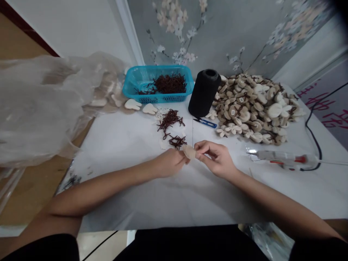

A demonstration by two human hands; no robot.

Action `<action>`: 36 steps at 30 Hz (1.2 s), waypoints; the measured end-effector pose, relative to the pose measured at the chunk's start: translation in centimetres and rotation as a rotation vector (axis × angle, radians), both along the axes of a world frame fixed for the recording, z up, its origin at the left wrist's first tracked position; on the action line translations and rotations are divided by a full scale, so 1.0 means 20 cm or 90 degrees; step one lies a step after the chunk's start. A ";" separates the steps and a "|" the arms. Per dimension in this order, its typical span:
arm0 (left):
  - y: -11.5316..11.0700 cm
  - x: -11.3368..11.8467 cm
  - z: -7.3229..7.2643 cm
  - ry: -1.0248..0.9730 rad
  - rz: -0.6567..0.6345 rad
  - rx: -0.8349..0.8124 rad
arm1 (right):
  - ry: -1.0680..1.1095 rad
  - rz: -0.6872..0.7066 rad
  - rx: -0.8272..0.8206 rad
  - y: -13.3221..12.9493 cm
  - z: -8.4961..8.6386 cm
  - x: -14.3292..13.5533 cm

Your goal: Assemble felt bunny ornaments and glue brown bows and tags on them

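Both hands meet over the middle of the table, with a small beige padded fabric piece between them. My left hand is closed on its left side, the fingertips mostly turned away from view. Thumb and fingers of my right hand pinch its right edge. A thin dark thread runs from near the black thread cone down toward the hands. Just beyond the fingers lie dark brown knotted cord loops, with a larger heap of cord loops behind. Blue thread snips rest by the cone.
A blue plastic basket holds more brown cords at the back. Cream padded shapes lie before it. To the right are a large pile of beige padded pieces and a glue gun with its cable. Clear plastic bagging bulges at left.
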State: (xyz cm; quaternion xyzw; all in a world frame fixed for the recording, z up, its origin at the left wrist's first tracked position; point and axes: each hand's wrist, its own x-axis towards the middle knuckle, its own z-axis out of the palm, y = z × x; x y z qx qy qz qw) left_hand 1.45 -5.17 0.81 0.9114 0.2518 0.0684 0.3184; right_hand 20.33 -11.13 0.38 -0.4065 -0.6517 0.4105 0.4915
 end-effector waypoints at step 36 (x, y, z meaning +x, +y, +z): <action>-0.10 0.04 -0.03 -0.096 -0.017 0.502 | 0.092 -0.034 -0.115 0.00 -0.06 0.01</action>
